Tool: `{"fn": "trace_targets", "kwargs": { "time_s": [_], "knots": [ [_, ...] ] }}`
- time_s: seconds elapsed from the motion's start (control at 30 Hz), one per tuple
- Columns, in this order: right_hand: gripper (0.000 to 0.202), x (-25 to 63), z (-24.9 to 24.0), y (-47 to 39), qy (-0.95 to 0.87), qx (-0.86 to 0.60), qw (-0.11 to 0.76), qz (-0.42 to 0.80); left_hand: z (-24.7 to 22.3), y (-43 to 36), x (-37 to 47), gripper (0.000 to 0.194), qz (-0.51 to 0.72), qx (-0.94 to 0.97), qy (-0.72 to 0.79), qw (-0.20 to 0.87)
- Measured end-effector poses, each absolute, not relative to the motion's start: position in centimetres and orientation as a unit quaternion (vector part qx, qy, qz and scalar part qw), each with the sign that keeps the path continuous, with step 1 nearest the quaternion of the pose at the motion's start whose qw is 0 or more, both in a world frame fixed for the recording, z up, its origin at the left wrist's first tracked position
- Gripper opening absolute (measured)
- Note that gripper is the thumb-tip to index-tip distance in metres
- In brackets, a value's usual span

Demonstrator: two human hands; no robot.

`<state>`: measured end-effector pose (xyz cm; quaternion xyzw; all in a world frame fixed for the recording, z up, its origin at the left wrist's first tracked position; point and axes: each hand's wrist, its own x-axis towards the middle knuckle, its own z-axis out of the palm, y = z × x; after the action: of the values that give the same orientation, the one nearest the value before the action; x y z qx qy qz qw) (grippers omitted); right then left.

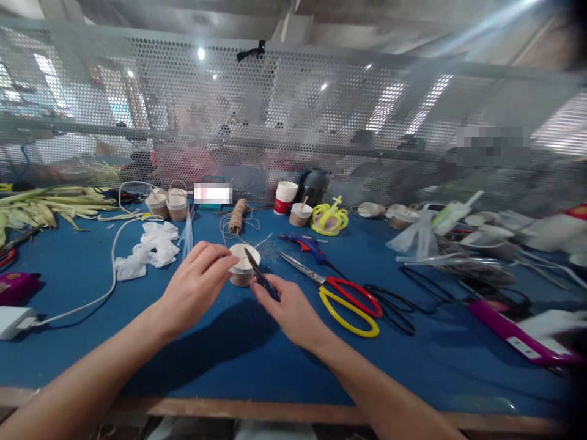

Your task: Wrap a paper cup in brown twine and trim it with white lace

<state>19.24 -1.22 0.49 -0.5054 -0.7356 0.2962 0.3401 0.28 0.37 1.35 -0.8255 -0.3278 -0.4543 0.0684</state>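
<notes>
A small paper cup [241,278] with a brown wrap stands on the blue table between my hands. My left hand [199,284] is at the cup's left rim, its thumb and fingers drawn together; whatever they pinch is too small to make out. Dark-handled pliers or snips [262,275] are in my right hand [288,305], their tip over the cup's opening. Large scissors [343,293] with red and yellow handles lie to the right of my right hand. Beyond them is a blue glue gun [308,245].
Behind are a twine spool [237,217], wrapped cups [177,205], red-white cups [285,197] and a yellow crown-shaped piece [329,217]. White cloth [151,249] and a white cable lie left. A purple power strip [518,336] and plastic bags are right. A perforated metal screen [206,110] rises behind.
</notes>
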Motion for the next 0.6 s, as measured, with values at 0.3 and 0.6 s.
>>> {"fn": "trace_targets", "kwargs": {
  "time_s": [0.3,0.6],
  "knots": [
    [0.026,18.6,-0.1,-1.8,-0.749,-0.482,0.369,0.267,0.5,0.5,1.6,0.008,-0.555,-0.645,-0.390,-0.351],
    [0.035,18.6,-0.1,-1.6,-0.747,-0.468,0.345,0.321,0.6,0.5,2.0,0.017,-0.550,-0.509,-0.401,-0.527]
  ]
}}
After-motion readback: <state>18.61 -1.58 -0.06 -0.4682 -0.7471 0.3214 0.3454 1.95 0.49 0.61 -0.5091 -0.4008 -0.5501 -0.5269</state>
